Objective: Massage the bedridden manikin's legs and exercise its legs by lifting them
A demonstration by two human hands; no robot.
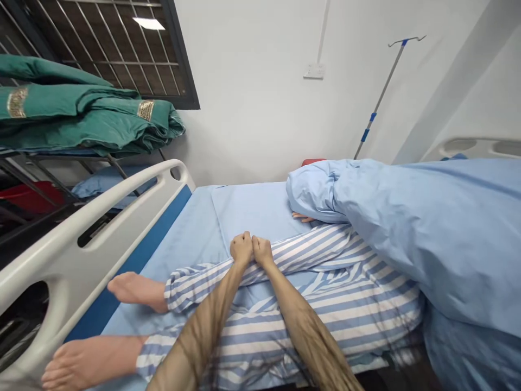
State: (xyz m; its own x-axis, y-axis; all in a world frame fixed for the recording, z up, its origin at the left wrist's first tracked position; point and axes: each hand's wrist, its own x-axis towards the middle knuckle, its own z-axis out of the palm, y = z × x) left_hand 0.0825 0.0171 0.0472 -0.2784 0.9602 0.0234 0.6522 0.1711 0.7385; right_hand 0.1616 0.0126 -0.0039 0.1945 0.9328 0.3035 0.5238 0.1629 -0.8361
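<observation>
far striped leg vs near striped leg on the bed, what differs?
The far leg carries the left hand and the right hand, both fisted. The near leg has no hand on it. The far leg shows from cuff to quilt, while the forearms cross over and partly hide the near leg. Both wear blue-and-white striped trousers and end in bare feet.

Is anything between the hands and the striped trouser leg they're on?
Nothing visible. The left hand and right hand lie fisted, side by side, directly on the striped trouser leg. The blue quilt is bunched off to the right, clear of that spot.
</observation>
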